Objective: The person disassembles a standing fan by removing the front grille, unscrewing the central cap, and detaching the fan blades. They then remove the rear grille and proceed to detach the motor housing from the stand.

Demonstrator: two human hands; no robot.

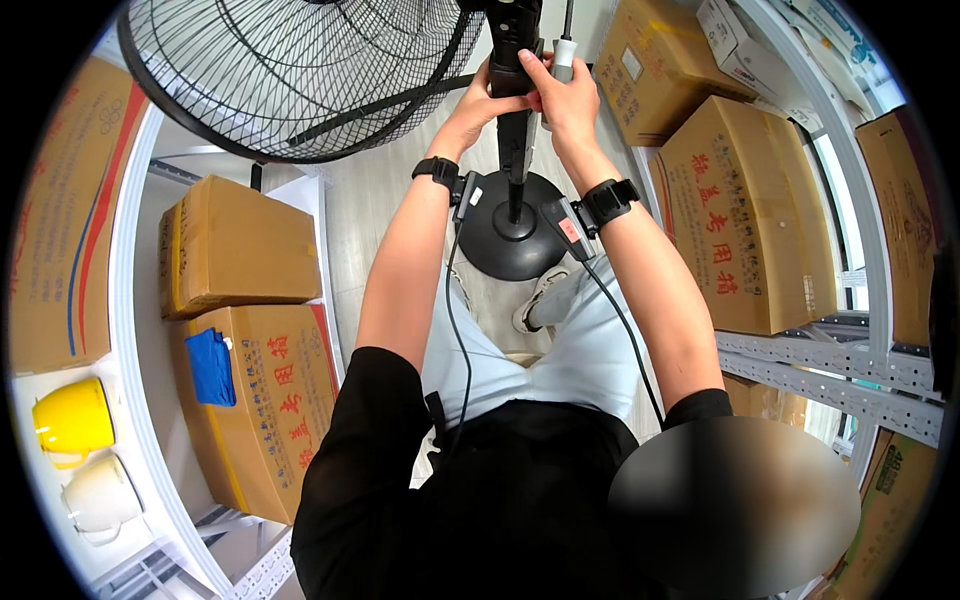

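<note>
A black standing fan (514, 150) rises in front of me on a round base (490, 250), with its wire-guarded head (330, 85) tilted off to the left. My left hand (472, 115) is closed around the fan's upright below the head, thumb across the front and fingers partly hidden behind it. On the other side, my right hand (570, 108) grips what looks like a screwdriver (564, 58) with a grey and white handle, its thin shaft pointing away from me. The right thumb also presses against the black housing of the fan.
Cardboard boxes (740, 215) stack on metal shelving to the right; more boxes (245, 245) fill the left shelves. A blue folded pouch (209, 367) lies on one. Yellow (75, 420) and white mugs (102, 495) stand at lower left. Cables run from both wrist straps.
</note>
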